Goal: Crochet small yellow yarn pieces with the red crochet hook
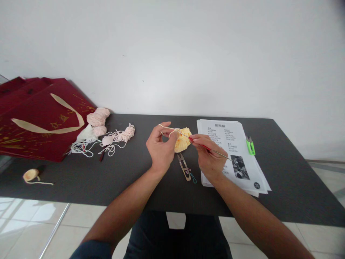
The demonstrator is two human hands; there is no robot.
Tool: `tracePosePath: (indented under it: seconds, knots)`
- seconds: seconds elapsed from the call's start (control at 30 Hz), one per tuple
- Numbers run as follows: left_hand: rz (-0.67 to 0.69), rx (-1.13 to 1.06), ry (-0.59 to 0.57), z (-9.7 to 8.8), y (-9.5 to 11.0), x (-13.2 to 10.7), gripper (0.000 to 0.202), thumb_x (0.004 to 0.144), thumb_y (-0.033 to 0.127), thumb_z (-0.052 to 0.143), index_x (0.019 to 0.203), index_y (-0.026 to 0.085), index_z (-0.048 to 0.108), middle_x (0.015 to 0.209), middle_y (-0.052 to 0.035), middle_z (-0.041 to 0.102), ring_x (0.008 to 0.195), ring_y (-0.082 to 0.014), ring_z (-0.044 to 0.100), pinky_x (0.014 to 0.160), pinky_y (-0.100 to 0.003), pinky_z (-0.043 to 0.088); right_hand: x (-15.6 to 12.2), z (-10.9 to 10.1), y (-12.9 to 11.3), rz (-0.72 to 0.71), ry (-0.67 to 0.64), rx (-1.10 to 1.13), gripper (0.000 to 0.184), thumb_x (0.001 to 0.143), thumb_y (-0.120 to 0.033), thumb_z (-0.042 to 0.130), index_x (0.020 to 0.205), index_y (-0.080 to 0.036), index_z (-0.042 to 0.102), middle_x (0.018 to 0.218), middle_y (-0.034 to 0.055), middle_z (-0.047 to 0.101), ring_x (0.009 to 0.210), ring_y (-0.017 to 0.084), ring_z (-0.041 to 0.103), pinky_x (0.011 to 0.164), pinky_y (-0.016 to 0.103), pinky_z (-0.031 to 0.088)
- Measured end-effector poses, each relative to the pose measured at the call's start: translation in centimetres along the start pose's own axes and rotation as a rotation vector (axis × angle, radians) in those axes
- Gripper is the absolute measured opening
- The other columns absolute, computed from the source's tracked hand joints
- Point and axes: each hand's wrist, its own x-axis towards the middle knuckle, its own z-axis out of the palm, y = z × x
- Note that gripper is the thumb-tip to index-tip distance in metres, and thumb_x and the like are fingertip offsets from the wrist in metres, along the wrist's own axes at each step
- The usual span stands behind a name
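My left hand (162, 149) is closed on a strand of pale yellow yarn (165, 126), which loops over the raised index finger and is pinched near the thumb. A crochet hook (221, 154) with a red grip is held like a pencil in my right hand (211, 160). Its tip points left and meets the yarn at my left fingertips; the exact stitch there is too small to make out. Just behind both hands lies a yellow yarn ball (183, 143), partly covered by my left hand. Thread snips (184, 169) with a teal cord rest on the table between my forearms.
Printed sheets (215, 133) lie stacked under and beyond my right hand, with green snips (250, 146) at their right edge. On the left stand dark red gift bags (40, 118), pink yarn (98, 117) and tangled strands (125, 135). A small yellow crocheted piece (31, 175) sits near the front-left edge.
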Motion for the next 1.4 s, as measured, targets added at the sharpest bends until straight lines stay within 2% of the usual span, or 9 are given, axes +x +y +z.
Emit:
tracePosePath:
  seconds: [0.2,0.3,0.4,0.6,0.67,0.83,1.0,1.13,1.4]
  knots:
    - [0.003,-0.037,-0.016,0.0,-0.5,0.1,0.029,0.077,0.015,0.077,0.105,0.021,0.073,0.081,0.0007,0.076,0.073,-0.0121,0.066,0.077,-0.028,0.053,0.3,0.1,1.3,0.195,0.096,0.174,0.014,0.086,-0.016,0.078,0.092,-0.028,0.079,0.097,-0.0006,0.083,0.083,0.016,0.078,0.083,0.034,0.067]
    - [-0.025,-0.079,-0.031,0.0,-0.7,0.2,0.031,0.078,0.016,0.077,0.108,0.022,0.073,0.081,0.0013,0.076,0.074,-0.0121,0.068,0.077,-0.028,0.053,0.3,0.1,1.6,0.214,0.091,0.250,0.019,0.085,-0.012,0.078,0.093,-0.029,0.079,0.097,-0.0019,0.083,0.081,0.014,0.077,0.083,0.032,0.066]
    - [-0.065,-0.138,-0.047,0.0,-0.8,0.2,0.032,0.078,0.017,0.078,0.109,0.022,0.072,0.081,0.0012,0.075,0.075,-0.0120,0.068,0.077,-0.027,0.054,0.3,-0.1,1.1,0.121,0.058,0.185,0.022,0.086,-0.009,0.076,0.094,-0.030,0.080,0.100,-0.0016,0.083,0.085,0.016,0.078,0.083,0.034,0.066]
    - [-0.101,-0.165,-0.040,0.1,-0.5,0.2,0.032,0.077,0.018,0.079,0.108,0.021,0.071,0.081,0.0013,0.075,0.072,-0.0111,0.067,0.074,-0.026,0.053,0.4,-0.8,0.3,-0.301,-0.114,-0.091,0.040,0.087,-0.001,0.069,0.108,-0.034,0.080,0.106,0.0012,0.084,0.098,0.022,0.078,0.086,0.044,0.066]
    - [-0.112,-0.172,-0.035,0.2,-0.4,0.2,0.032,0.077,0.019,0.079,0.108,0.021,0.071,0.081,0.0015,0.074,0.071,-0.0109,0.066,0.073,-0.025,0.053,0.5,-0.8,0.2,-0.340,-0.128,-0.112,0.045,0.086,0.002,0.068,0.111,-0.034,0.079,0.109,0.0016,0.083,0.099,0.023,0.078,0.087,0.045,0.066]
    - [-0.148,-0.204,-0.032,0.2,-0.1,0.2,0.034,0.076,0.017,0.079,0.109,0.020,0.070,0.080,0.0020,0.073,0.069,-0.0101,0.065,0.071,-0.024,0.053,0.6,-0.5,0.2,-0.203,-0.059,-0.023,0.035,0.087,-0.001,0.070,0.099,-0.031,0.081,0.101,0.0010,0.083,0.095,0.021,0.078,0.086,0.042,0.066]
    - [-0.149,-0.242,-0.038,0.2,-0.2,0.2,0.034,0.076,0.016,0.079,0.108,0.021,0.070,0.080,0.0023,0.072,0.070,-0.0099,0.064,0.070,-0.024,0.052,0.5,-0.4,0.2,-0.101,-0.036,0.018,0.029,0.089,-0.006,0.071,0.098,-0.031,0.081,0.102,-0.0001,0.083,0.093,0.019,0.078,0.088,0.042,0.067]
    - [-0.096,-0.207,-0.031,0.2,-0.5,0.1,0.033,0.077,0.015,0.078,0.108,0.022,0.071,0.081,0.0016,0.072,0.074,-0.0105,0.065,0.074,-0.025,0.053,0.4,-0.2,-0.1,-0.056,-0.008,0.002,0.023,0.088,-0.009,0.073,0.095,-0.030,0.080,0.100,-0.0009,0.083,0.090,0.018,0.079,0.088,0.038,0.067]
    - [0.035,-0.023,-0.031,-0.1,-0.7,-0.2,0.027,0.080,0.016,0.076,0.106,0.022,0.072,0.085,-0.0011,0.074,0.077,-0.0139,0.068,0.081,-0.031,0.054,0.0,0.2,0.0,0.174,0.114,0.088,0.015,0.085,-0.014,0.079,0.092,-0.027,0.080,0.095,-0.0008,0.084,0.084,0.016,0.079,0.084,0.034,0.067]
